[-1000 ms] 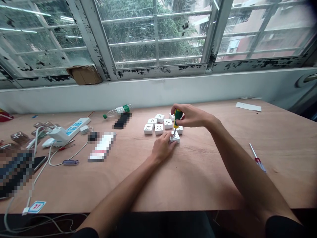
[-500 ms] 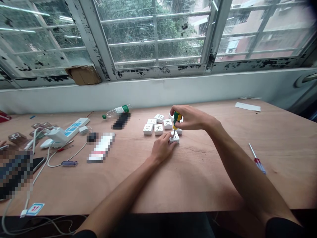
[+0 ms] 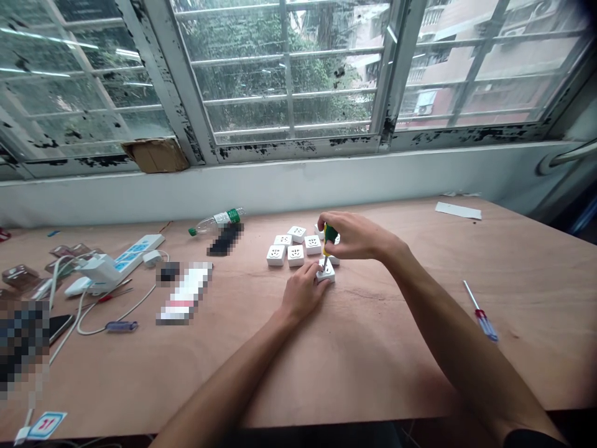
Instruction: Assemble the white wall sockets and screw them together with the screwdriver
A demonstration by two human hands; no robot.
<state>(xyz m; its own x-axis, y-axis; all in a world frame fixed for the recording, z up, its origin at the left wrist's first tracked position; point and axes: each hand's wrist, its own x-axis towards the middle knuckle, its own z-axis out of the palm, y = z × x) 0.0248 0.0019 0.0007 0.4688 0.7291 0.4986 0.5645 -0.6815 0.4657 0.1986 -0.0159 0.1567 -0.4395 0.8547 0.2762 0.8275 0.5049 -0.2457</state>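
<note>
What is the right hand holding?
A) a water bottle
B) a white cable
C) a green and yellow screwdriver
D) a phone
C. The right hand grips a green and yellow screwdriver, its tip pointing down at a white socket.

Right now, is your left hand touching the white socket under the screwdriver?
Touching. The head view shows the left hand with its fingers against the left side of the white socket beneath the screwdriver.

Centre: socket modules (image 3: 295, 256), grouped on the counter (image 3: 373, 367);
Left: power strip (image 3: 135, 252), well apart from them;
Right: screwdriver (image 3: 480, 317), lying alone;
Behind, left of centre: plastic bottle (image 3: 217, 219)
</note>
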